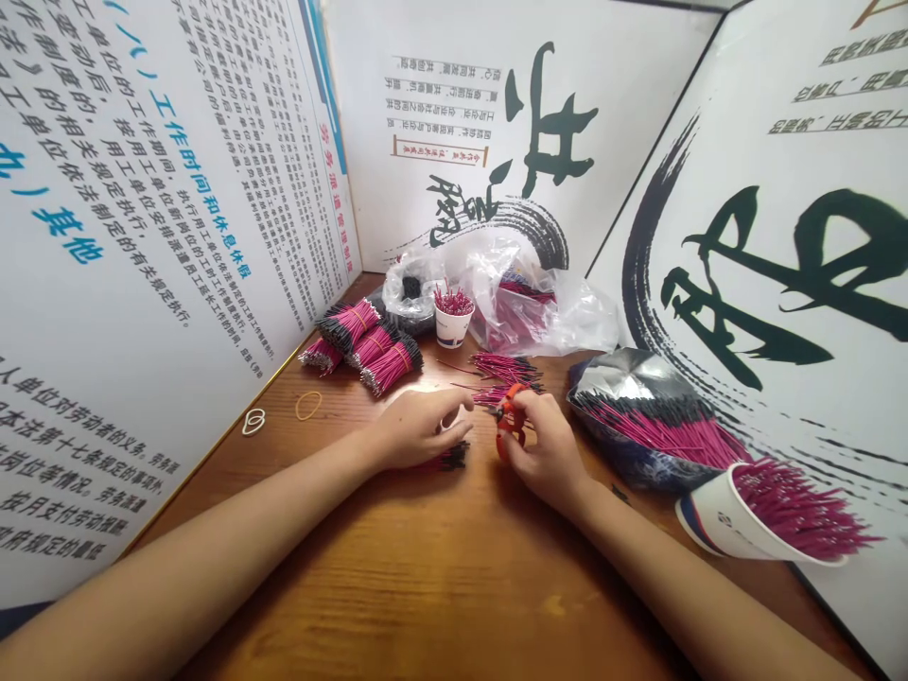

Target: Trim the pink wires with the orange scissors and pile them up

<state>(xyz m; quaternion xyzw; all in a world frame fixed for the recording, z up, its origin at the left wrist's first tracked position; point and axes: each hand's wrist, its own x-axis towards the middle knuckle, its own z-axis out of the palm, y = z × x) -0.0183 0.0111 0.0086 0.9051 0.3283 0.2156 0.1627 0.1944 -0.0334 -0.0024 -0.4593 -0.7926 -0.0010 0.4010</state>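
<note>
My left hand (pixel 418 427) is closed around a small bunch of pink sticks with dark tips (pixel 454 458), which pokes out to the right of my fist on the wooden table (pixel 426 586). My right hand (pixel 546 449) grips small orange-handled scissors (pixel 509 421), held just right of the left hand. Their blades point toward the loose pink sticks (pixel 505 369) lying just behind both hands.
Tied bundles of pink sticks (pixel 369 345) lie at the back left, with rubber bands (pixel 309 405) near them. A white cup of sticks (pixel 452 322) and plastic bags (pixel 525 303) stand behind. A tipped cup of sticks (pixel 773 515) and a heap on foil (pixel 659 426) lie right. Printed boards wall in the table.
</note>
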